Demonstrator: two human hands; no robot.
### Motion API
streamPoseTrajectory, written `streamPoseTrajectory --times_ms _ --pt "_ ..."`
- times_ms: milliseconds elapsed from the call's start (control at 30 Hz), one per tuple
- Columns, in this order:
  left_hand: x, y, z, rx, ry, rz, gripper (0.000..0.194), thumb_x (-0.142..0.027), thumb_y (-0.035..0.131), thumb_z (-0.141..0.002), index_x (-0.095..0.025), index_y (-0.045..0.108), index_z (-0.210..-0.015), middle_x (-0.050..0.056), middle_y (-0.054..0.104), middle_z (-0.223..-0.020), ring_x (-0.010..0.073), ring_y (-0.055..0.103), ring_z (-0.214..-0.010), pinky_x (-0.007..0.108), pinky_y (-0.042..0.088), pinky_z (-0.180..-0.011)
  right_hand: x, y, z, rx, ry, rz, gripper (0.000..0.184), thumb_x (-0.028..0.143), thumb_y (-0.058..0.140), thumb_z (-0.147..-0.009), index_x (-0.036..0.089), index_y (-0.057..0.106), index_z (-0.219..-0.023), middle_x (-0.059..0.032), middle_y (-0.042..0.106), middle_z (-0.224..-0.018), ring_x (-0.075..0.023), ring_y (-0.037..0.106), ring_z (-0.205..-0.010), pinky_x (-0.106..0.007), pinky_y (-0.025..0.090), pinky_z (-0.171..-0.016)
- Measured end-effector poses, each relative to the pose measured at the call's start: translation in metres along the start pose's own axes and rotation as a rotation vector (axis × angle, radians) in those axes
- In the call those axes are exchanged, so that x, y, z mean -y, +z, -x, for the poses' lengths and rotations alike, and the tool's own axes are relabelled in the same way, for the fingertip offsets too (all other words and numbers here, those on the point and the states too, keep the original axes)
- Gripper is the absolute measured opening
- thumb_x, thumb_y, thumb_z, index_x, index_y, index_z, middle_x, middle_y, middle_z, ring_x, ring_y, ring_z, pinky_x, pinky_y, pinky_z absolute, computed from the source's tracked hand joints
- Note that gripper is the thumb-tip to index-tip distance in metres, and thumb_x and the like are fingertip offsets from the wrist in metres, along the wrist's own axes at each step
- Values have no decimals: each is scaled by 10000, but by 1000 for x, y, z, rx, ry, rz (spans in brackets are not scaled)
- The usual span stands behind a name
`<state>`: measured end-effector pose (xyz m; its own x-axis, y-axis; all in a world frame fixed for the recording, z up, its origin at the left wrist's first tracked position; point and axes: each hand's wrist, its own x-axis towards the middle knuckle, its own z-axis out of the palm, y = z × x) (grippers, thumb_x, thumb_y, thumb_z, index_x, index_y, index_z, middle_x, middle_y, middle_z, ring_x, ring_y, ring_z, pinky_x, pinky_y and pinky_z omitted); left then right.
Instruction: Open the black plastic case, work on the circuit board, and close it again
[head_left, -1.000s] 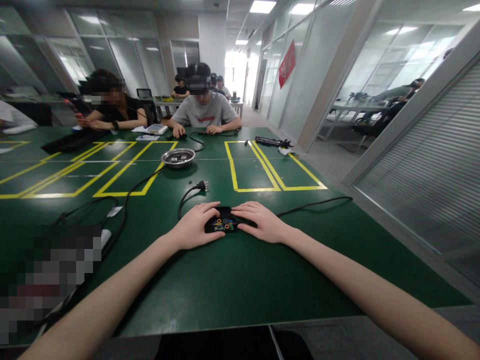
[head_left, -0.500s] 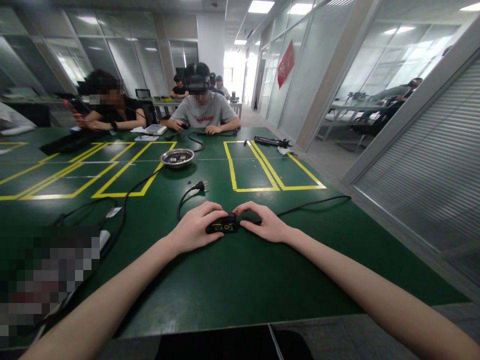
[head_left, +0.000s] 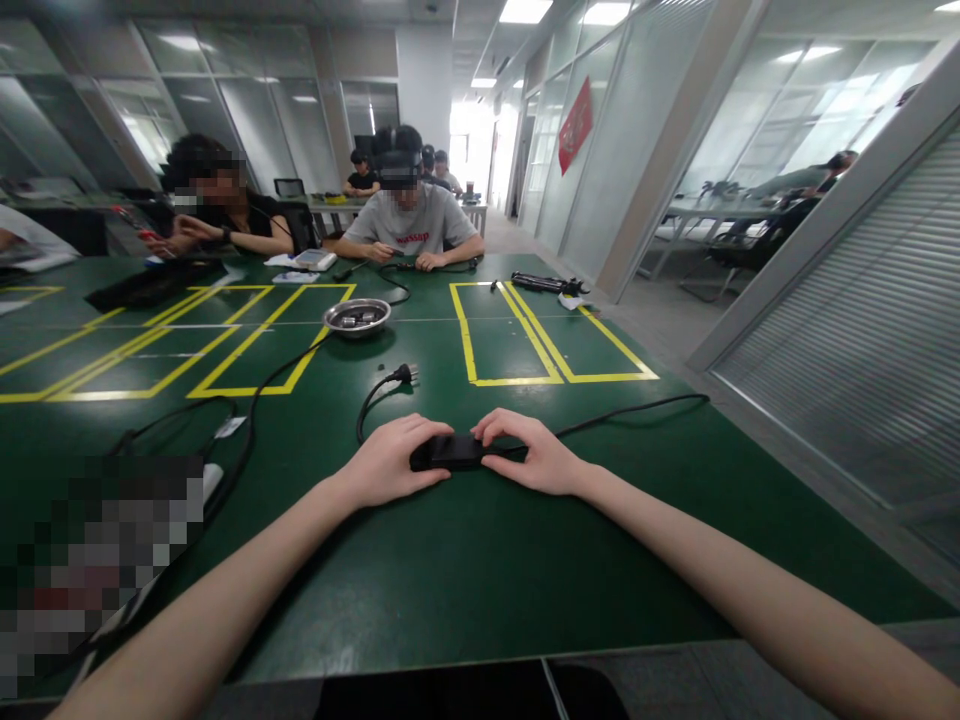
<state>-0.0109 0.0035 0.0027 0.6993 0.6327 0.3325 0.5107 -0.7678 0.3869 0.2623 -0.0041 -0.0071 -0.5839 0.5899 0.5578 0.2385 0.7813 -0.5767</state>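
A small black box (head_left: pixel 451 452) with cables at both ends lies on the green table (head_left: pixel 480 560) in front of me. My left hand (head_left: pixel 390 462) curls round its left end, fingers bent over the top. Gripping the right end is my right hand (head_left: pixel 534 452), its fingers arched over the box. The side of the box facing me is plain black; no coloured parts show. One cable runs from it to a loose plug (head_left: pixel 405 374), another cable (head_left: pixel 637 407) runs off to the right.
A metal bowl (head_left: pixel 357 317) stands further back among yellow tape lines (head_left: pixel 510 345). Black cables (head_left: pixel 225 420) lie at the left. Two people sit at the far edge, and a black tool (head_left: pixel 541 284) lies at the far right. The table's right edge borders a corridor.
The box has been turned over between my hands: its open side with coloured parts faced up, now only its black shell shows. Both hands stay on its ends.
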Motion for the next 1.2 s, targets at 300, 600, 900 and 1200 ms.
streamPoseTrajectory --times_ms 300,600,900,1200 --pt "-6 -1 2 11 -35 39 367 -268 780 -849 -218 645 -1186 57 722 -1093 225 688 -978 329 544 -849 3 10 5 28 -62 150 77 194 647 -977 214 693 -1035 -94 681 -1112 -205 700 -1030 -350 602 -892" --pt "-6 3 7 -38 -21 51 467 -307 777 -854 -226 622 -1287 80 735 -1147 239 711 -1014 342 567 -879 9 12 9 -9 -62 158 87 177 641 -978 205 683 -1048 -110 684 -1109 -218 698 -1032 -362 612 -876" --pt "-9 5 9 -35 15 16 363 -282 759 -870 -218 648 -1209 83 742 -1124 251 711 -1012 377 579 -897 14 14 11 137 -11 237 240 185 657 -958 204 647 -1198 -134 656 -1215 -233 684 -1084 -363 609 -891" --pt "-13 2 4 22 1 -4 322 -271 745 -874 -201 634 -1168 83 737 -1095 261 688 -1018 390 561 -887 10 14 5 165 -16 247 359 160 658 -914 195 603 -1268 -142 625 -1235 -245 645 -1105 -389 573 -917"
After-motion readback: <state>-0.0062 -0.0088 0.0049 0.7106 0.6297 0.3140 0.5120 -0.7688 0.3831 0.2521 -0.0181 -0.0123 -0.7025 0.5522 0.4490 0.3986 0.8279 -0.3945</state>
